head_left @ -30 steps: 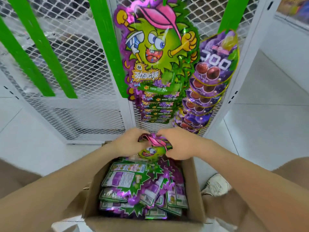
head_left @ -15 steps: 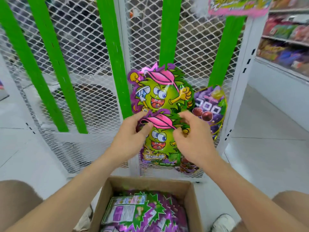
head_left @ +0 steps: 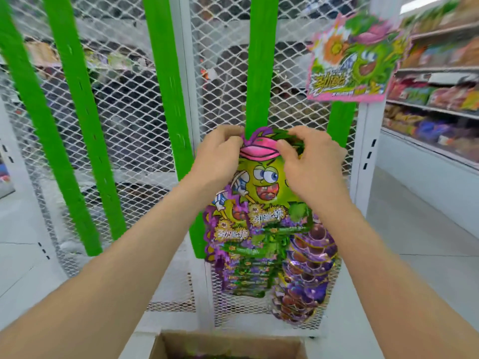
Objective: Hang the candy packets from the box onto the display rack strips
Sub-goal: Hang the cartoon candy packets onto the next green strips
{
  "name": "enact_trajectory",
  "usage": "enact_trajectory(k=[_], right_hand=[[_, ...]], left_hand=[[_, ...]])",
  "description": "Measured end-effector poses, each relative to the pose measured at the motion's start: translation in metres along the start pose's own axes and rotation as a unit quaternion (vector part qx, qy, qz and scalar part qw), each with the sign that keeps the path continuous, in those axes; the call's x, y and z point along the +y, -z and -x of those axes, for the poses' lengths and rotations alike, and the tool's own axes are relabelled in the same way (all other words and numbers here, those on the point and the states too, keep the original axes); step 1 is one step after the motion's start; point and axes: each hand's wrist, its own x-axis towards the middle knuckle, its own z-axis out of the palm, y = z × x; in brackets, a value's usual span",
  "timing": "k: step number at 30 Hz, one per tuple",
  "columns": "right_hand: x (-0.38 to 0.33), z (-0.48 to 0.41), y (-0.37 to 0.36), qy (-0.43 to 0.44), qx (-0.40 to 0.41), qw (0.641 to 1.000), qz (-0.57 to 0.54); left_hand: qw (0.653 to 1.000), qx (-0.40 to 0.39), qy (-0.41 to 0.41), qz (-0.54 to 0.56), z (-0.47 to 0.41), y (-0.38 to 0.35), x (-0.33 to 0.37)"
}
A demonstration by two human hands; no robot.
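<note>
Glossy green-and-pink foil is pinched at its top edge by both hands: the left hand (head_left: 217,156) is curled round the upper left corner of the candy packet (head_left: 261,180), and the right hand (head_left: 308,161) round the upper right. The packet is held upright and flat against the middle green strip (head_left: 261,73), presumably so that its hanging hole can be lined up with a clip there; hole and clip are hidden by the fingers. Just below, a column of matching packets (head_left: 246,268) is already hung, overlapped like shingles, which is likely why the new one is set at the top. To the right, purple grape packets (head_left: 308,275) are hung on the next strip. The mesh rack (head_left: 124,112) is seen behind, and the cardboard box (head_left: 228,345) is kept near, at the bottom edge, for easy reach.
</note>
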Motion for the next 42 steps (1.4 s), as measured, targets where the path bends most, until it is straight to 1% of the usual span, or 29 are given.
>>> enact_trajectory(k=[4, 6, 10, 14, 17, 19, 21, 23, 25, 27, 28, 29, 30, 31, 32, 33, 34, 35, 36, 37, 38, 39, 40, 41, 42], right_hand=[[-0.006, -0.021, -0.005, -0.021, -0.033, 0.999, -0.019], [-0.01, -0.026, -0.006, -0.03, -0.033, 0.999, -0.02], [-0.015, -0.031, -0.007, -0.05, -0.027, 0.998, -0.036], [-0.018, -0.029, -0.006, -0.062, -0.046, 0.996, -0.036], [-0.017, -0.024, -0.007, -0.067, -0.059, 0.995, -0.045], [-0.016, -0.02, -0.007, -0.071, -0.059, 0.994, -0.052], [-0.012, -0.015, -0.009, -0.069, -0.067, 0.995, -0.038], [-0.005, -0.008, -0.015, -0.067, -0.087, 0.994, -0.023], [0.005, -0.001, -0.023, -0.054, -0.087, 0.994, -0.041], [0.011, 0.007, -0.028, -0.047, -0.043, 0.997, -0.033], [0.012, 0.014, -0.029, -0.039, -0.006, 0.999, -0.011], [0.012, 0.023, -0.028, -0.016, 0.033, 0.999, 0.001], [0.012, 0.036, -0.027, 0.024, 0.066, 0.998, -0.006], [0.012, 0.051, -0.027, 0.07, 0.081, 0.994, -0.027], [0.011, 0.068, -0.028, 0.104, 0.064, 0.991, -0.05], [0.014, 0.088, -0.033, 0.124, 0.018, 0.99, -0.063], [0.017, 0.109, -0.04, 0.123, -0.057, 0.989, -0.064], [0.019, 0.129, -0.046, 0.112, -0.157, 0.98, -0.05], [0.022, 0.149, -0.052, 0.1, -0.264, 0.959, -0.022], [0.025, 0.167, -0.058, 0.097, -0.364, 0.926, 0.012], [0.028, 0.182, -0.062, 0.103, -0.452, 0.885, 0.044], [0.032, 0.195, -0.066, 0.116, -0.526, 0.839, 0.074], [0.036, 0.206, -0.069, 0.134, -0.586, 0.793, 0.102], [0.04, 0.214, -0.073, 0.156, -0.625, 0.754, 0.126], [0.044, 0.22, -0.078, 0.178, -0.646, 0.728, 0.145]], left_hand=[[0.993, -0.03, 0.092, 0.07, -0.011, -0.002, 0.008], [0.987, -0.047, 0.12, 0.091, -0.013, -0.001, 0.009], [0.981, -0.091, 0.143, 0.093, -0.016, 0.002, 0.009], [0.968, -0.121, 0.17, 0.136, -0.014, 0.007, 0.013], [0.969, -0.127, 0.175, 0.124, -0.012, 0.011, 0.017], [0.972, -0.131, 0.163, 0.105, -0.009, 0.017, 0.015], [0.985, -0.12, 0.106, 0.067, -0.004, 0.019, 0.009], [0.997, -0.077, 0.011, -0.004, 0.001, 0.018, 0.001], [0.992, -0.026, -0.085, -0.085, 0.009, 0.015, -0.007], [0.968, 0.024, -0.174, -0.178, 0.018, 0.011, -0.02], [0.948, 0.056, -0.206, -0.234, 0.024, 0.009, -0.03], [0.926, 0.091, -0.234, -0.282, 0.031, 0.009, -0.04], [0.905, 0.123, -0.259, -0.314, 0.04, 0.009, -0.051], [0.888, 0.148, -0.286, -0.328, 0.052, 0.009, -0.063], [0.876, 0.164, -0.306, -0.336, 0.067, 0.009, -0.076], [0.866, 0.174, -0.311, -0.352, 0.083, 0.007, -0.092], [0.857, 0.175, -0.301, -0.38, 0.101, 0.005, -0.11], [0.85, 0.156, -0.284, -0.416, 0.117, 0.003, -0.132], [0.848, 0.104, -0.259, -0.449, 0.133, 0.001, -0.157], [0.852, 0.016, -0.229, -0.471, 0.147, -0.001, -0.184], [0.854, -0.097, -0.186, -0.476, 0.16, -0.002, -0.209], [0.85, -0.219, -0.134, -0.46, 0.171, -0.001, -0.235], [0.83, -0.335, -0.086, -0.438, 0.18, 0.001, -0.257], [0.805, -0.424, -0.039, -0.413, 0.188, 0.003, -0.277], [0.78, -0.485, 0.003, -0.395, 0.196, 0.005, -0.292]])
